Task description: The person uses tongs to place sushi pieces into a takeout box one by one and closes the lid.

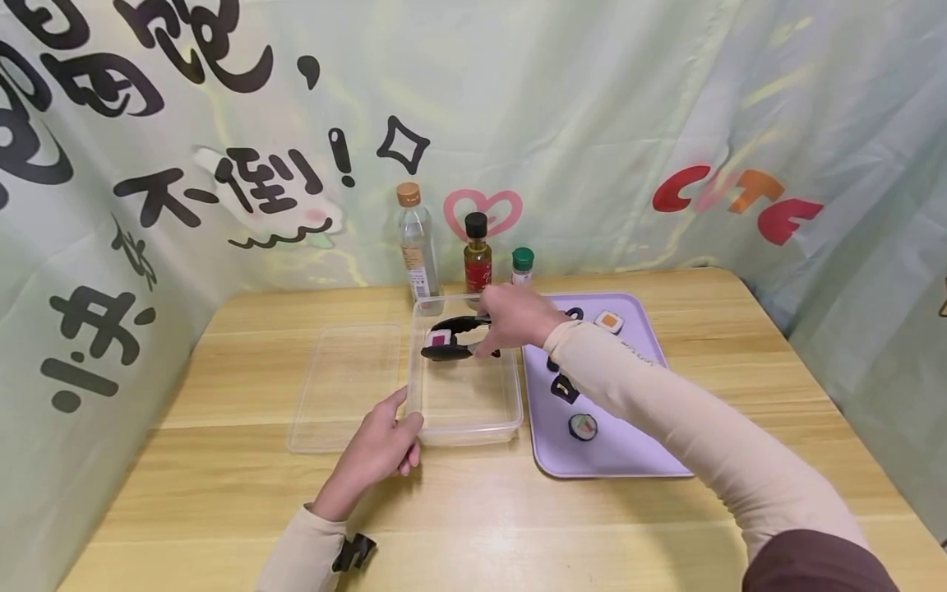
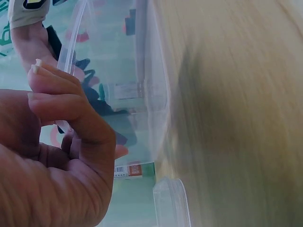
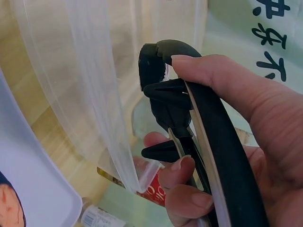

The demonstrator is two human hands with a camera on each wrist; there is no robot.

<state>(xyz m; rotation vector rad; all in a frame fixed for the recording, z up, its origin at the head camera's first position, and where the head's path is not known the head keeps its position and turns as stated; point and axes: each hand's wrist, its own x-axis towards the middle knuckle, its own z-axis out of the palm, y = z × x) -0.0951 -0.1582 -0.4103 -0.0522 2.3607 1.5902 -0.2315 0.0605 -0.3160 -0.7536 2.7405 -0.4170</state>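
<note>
My right hand (image 1: 518, 316) grips black tongs (image 1: 447, 353), whose tips pinch a sushi roll (image 1: 440, 338) with a purple-red centre, over the far left part of a clear plastic container (image 1: 466, 429). In the right wrist view the thumb lies on one arm of the tongs (image 3: 227, 151) and curled fingers are on the other; the roll is mostly hidden by the tips. My left hand (image 1: 381, 444) holds the container's near left edge. In the left wrist view its bent fingers (image 2: 71, 106) are at the rim.
A purple tray (image 1: 547, 459) to the right bears several sushi pieces, including an orange-centred one (image 1: 609, 321) and a round one (image 1: 583, 427); the right arm covers part. A clear lid (image 1: 344, 386) lies left. Behind stand a tall bottle (image 1: 417, 247), a sauce bottle (image 1: 478, 255) and a green-capped jar (image 1: 522, 261).
</note>
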